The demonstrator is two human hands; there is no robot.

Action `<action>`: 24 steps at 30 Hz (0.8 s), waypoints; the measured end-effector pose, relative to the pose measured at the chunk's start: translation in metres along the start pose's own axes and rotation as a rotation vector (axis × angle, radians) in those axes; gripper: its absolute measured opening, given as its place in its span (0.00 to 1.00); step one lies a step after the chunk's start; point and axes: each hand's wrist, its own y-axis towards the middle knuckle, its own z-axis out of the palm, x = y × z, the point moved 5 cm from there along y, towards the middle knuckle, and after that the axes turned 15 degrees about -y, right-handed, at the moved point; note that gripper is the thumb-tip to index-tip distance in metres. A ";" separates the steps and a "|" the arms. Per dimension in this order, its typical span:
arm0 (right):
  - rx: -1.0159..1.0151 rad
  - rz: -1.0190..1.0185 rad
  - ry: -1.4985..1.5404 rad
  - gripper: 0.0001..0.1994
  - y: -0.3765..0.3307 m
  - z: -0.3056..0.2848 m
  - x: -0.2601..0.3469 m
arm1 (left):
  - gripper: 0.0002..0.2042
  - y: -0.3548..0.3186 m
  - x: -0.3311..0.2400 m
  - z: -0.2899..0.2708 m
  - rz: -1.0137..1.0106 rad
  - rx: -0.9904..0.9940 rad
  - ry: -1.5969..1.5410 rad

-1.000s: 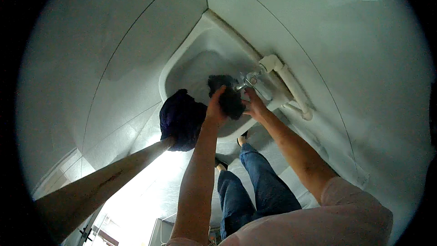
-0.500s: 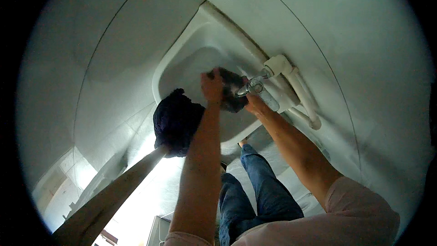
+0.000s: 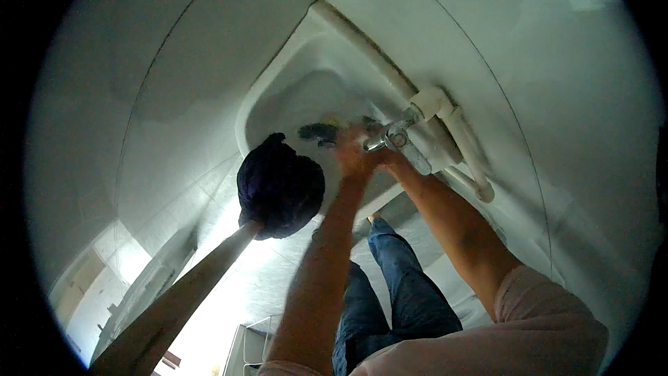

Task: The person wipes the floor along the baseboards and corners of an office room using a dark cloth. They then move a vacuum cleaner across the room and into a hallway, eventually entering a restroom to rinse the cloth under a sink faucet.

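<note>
A wet dark cloth (image 3: 319,132) is bunched in the white sink (image 3: 278,90), under the metal tap (image 3: 396,139). My left hand (image 3: 353,147) is closed on it, somewhat blurred, with one end of the cloth sticking out to the left of the fingers. Close against it, my right hand (image 3: 387,157) also grips the cloth, its fingers partly hidden by the tap and the other hand. A lighter, yellowish patch shows by the cloth. Just left of my left forearm, a bundled dark mop head (image 3: 282,188) on a wooden pole rests at the sink's near left rim.
The wooden pole (image 3: 174,299) slants in from the lower left. Pale pipes (image 3: 463,143) run along the right wall beside the tap. Tiled walls meet behind the sink. Below are my legs in blue jeans (image 3: 410,285) and a pale floor.
My left hand has moved right and slightly down, close to the right hand. The cloth, stretched between the hands before, is now bunched, with one end lying to the left.
</note>
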 end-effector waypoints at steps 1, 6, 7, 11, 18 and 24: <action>-0.072 0.212 0.095 0.28 0.003 0.054 0.006 | 0.28 0.007 0.038 -0.005 -0.159 0.021 -0.035; -0.099 0.385 -0.247 0.31 -0.010 0.089 0.034 | 0.27 0.019 0.117 -0.021 -0.924 0.029 -0.985; -0.048 0.399 -0.165 0.33 -0.013 0.077 0.035 | 0.27 0.017 0.105 -0.026 -0.987 0.052 -1.173; -0.028 0.437 -0.127 0.33 -0.030 0.060 0.069 | 0.26 0.003 0.054 -0.034 -1.022 0.115 -1.374; -0.079 0.337 -0.147 0.31 -0.024 0.043 0.056 | 0.23 -0.012 -0.045 -0.024 -0.161 -0.105 0.062; -0.012 0.341 -0.437 0.29 -0.024 0.058 0.052 | 0.31 0.027 0.083 -0.020 -0.875 0.294 -0.587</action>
